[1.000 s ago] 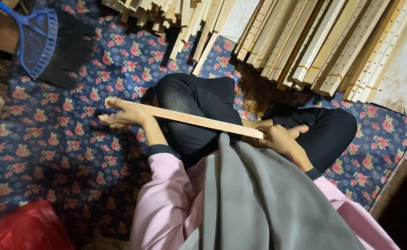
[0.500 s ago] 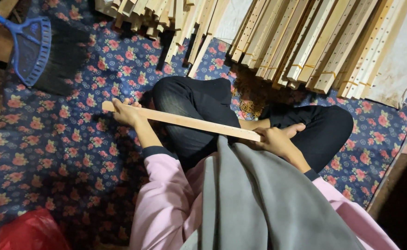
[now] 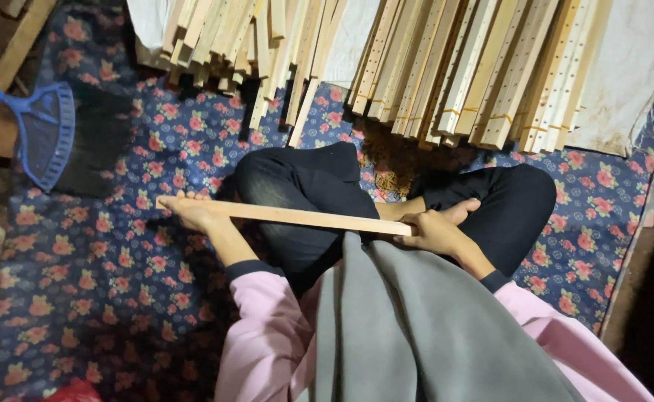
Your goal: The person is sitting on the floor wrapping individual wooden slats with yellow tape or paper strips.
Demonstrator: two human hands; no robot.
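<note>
A thin light wooden slat (image 3: pixel 297 217) lies level across my lap, over my crossed legs in black trousers. My left hand (image 3: pixel 193 212) grips its left end, fingers curled over the top edge. My right hand (image 3: pixel 435 229) holds its right end near my knee. Pink sleeves and a grey cloth hang below my arms. A small heap of brown shavings or fibres (image 3: pixel 390 160) lies on the mat just past my legs.
I sit on a blue mat with red flowers (image 3: pixel 103 275). Stacks of long pale wooden slats (image 3: pixel 446 67) lean across the far side. A blue broom with black bristles (image 3: pixel 51 134) lies at the left. A white cloth (image 3: pixel 624 67) is at the far right.
The slat has levelled out and my left hand shifted slightly along with it. The view has tilted, showing more of the slat stacks. Both hands keep their hold.
</note>
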